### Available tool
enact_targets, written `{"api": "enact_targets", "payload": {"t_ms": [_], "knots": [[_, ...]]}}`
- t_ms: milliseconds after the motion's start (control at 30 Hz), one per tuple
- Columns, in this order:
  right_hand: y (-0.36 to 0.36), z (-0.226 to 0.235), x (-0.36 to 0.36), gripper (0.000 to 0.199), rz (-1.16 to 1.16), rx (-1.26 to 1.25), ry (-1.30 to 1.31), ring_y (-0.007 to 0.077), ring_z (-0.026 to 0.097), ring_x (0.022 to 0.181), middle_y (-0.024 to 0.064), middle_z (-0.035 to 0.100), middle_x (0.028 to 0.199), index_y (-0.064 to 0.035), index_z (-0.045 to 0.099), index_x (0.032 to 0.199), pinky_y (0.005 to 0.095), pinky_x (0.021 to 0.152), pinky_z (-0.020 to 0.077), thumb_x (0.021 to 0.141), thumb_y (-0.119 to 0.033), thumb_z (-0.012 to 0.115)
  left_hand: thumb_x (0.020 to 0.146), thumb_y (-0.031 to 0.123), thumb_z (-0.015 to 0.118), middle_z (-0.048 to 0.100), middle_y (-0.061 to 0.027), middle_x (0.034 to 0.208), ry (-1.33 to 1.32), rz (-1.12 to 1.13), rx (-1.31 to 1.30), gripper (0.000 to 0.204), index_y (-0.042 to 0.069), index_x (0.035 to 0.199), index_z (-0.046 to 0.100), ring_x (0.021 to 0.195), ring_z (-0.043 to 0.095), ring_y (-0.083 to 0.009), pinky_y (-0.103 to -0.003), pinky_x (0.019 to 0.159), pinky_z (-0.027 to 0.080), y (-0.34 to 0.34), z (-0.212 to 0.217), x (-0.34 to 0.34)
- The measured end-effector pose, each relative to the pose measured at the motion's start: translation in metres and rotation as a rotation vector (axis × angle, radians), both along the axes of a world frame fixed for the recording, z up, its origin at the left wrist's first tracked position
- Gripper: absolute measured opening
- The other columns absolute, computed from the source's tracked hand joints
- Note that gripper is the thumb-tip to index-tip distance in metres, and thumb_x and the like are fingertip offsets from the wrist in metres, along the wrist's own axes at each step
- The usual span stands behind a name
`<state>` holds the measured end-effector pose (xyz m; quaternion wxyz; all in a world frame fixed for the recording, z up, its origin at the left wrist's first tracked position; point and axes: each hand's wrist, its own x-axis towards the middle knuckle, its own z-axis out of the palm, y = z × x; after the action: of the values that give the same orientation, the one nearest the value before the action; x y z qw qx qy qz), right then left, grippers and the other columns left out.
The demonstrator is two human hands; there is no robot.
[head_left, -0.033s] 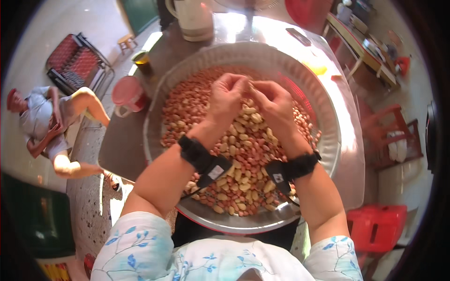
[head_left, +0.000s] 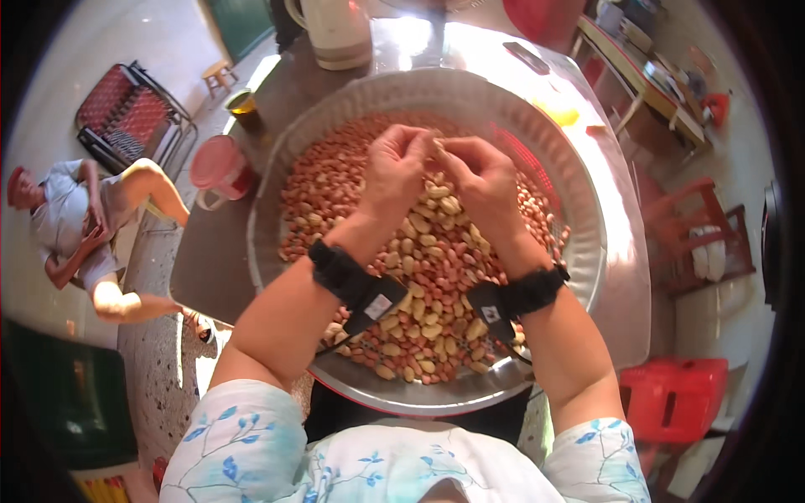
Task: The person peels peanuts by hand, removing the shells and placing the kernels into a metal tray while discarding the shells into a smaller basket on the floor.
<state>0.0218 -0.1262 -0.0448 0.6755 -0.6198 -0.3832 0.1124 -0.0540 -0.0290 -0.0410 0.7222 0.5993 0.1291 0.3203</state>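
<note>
Above the far part of a wide metal basin (head_left: 560, 109), my left hand (head_left: 394, 172) and my right hand (head_left: 485, 178) meet fingertip to fingertip. Both are closed in a pinch around a small pale peanut (head_left: 438, 146), mostly covered by the fingers. Beneath them lie unshelled tan peanuts (head_left: 429, 329), heaped toward the near side and middle. Reddish shelled kernels (head_left: 323, 180) spread over the far and left side, with more mixed among the shells. A red mesh piece (head_left: 524, 159) shows inside the basin at the right.
The basin rests on a grey table (head_left: 210, 260). Left of it stand a pink-lidded cup (head_left: 220, 168) and a small container of yellowish liquid (head_left: 243, 107); a pitcher (head_left: 337, 33) is behind. A phone (head_left: 527, 58) lies far right. A person (head_left: 71, 210) sits at left; a red stool (head_left: 675, 398) stands right.
The scene has shifted slightly leftward and up in view. My hands stay pinched together over the basin, and a bit of pale shell shows more clearly between the fingertips.
</note>
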Motion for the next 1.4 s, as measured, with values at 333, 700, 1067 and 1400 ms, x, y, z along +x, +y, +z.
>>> {"api": "enact_targets", "payload": {"t_ms": [333,700,1067,1400], "knots": [[-0.011,0.008,0.011,0.016,0.052,0.016,0.078,0.0107,0.058,0.065,0.0080,0.060,0.074,0.0052,0.057,0.085,0.0227,0.056,0.0479,0.081,-0.010,0.053,0.086,0.008,0.048,0.057,-0.0016,0.080,0.074,-0.075,0.407,0.010,0.002,0.094,0.050,0.063,0.053,-0.0044,-0.015,0.046,0.039,-0.003,-0.001,0.006],[-0.022,0.005,0.014,0.012,0.253,-0.142,0.352,0.0043,0.050,0.052,0.0013,0.058,0.067,-0.0020,0.058,0.081,0.0160,0.042,0.0398,0.081,-0.013,0.052,0.086,0.002,0.043,0.053,-0.0015,0.074,0.161,-0.203,0.516,0.004,0.006,0.085,0.044,0.066,0.046,-0.0039,-0.019,0.054,0.037,-0.004,-0.003,-0.004],[-0.010,0.000,-0.004,0.011,0.113,-0.009,0.361,0.0057,0.047,0.044,0.0008,0.052,0.059,-0.0033,0.054,0.073,0.0189,0.037,0.0381,0.079,-0.012,0.049,0.084,0.002,0.039,0.049,-0.0033,0.070,0.148,0.006,0.646,0.007,0.005,0.090,0.042,0.063,0.046,-0.0094,-0.024,0.055,0.039,-0.020,0.004,-0.004],[-0.018,0.004,0.007,0.010,0.379,0.096,0.566,0.0087,0.053,0.054,0.0027,0.056,0.069,-0.0030,0.055,0.083,0.0207,0.046,0.0442,0.080,-0.013,0.053,0.090,0.015,0.035,0.040,0.0021,0.065,0.013,-0.366,-0.189,0.013,0.009,0.094,0.045,0.055,0.039,-0.0064,-0.021,0.050,0.036,0.005,0.003,-0.005]]}}
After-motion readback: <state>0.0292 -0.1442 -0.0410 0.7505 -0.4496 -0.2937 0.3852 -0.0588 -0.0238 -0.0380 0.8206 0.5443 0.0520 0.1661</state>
